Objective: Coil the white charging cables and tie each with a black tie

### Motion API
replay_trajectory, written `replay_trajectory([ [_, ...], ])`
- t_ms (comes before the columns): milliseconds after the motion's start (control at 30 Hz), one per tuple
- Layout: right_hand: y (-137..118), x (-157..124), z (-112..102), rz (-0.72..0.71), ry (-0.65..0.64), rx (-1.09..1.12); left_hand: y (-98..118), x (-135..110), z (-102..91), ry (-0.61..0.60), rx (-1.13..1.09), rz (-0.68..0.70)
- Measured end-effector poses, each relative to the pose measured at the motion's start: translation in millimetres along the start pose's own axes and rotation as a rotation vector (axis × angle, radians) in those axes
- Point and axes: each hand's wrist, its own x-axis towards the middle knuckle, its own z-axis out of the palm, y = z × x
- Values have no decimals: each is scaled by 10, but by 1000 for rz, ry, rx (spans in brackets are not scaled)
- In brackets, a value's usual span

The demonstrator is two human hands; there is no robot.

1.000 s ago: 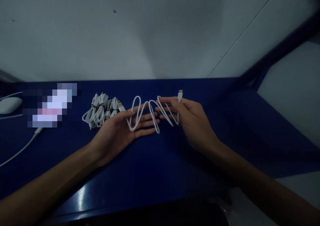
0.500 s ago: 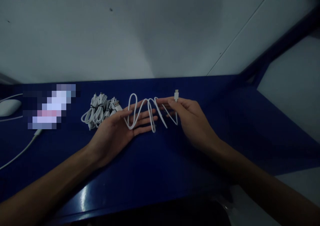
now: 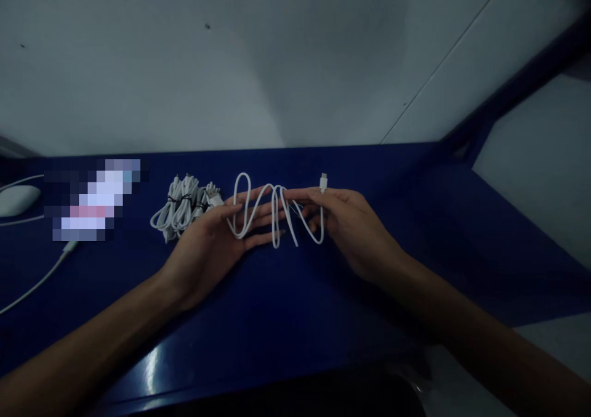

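A loose white cable [image 3: 277, 217] hangs in several loops between my two hands over the blue table [image 3: 286, 306]. My right hand [image 3: 344, 223] pinches the cable near its small white plug [image 3: 324, 183], which sticks up above the fingers. My left hand [image 3: 221, 238] lies palm up with its fingers stretched out, and some of the cable's loops rest across them.
Several tied white cable bundles [image 3: 184, 207] lie just left of my left hand. A blurred-out patch [image 3: 95, 198] lies further left, with a white mouse [image 3: 16, 199] and a thin white cord [image 3: 37, 278] at the left edge. A pale wall rises behind the table.
My right hand has moved left toward the left hand, and the cable's loops have drawn closer together. The left hand has stayed in place.
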Motion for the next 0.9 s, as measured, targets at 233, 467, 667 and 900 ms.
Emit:
replay_trajectory([
  [233, -20, -8, -16, -24, -7, 25, -6, 18, 9, -15, 24, -5],
  [467, 2, -23, -19, -190, 164, -121, -20, 21, 5, 68, 3, -7],
  [667, -1, -34, -23, -226, 185, -121, -28, 19, 3, 88, 30, -12],
  [900, -3, -17, -17, -216, 193, -111, -17, 19, -26, 46, 1, -53],
])
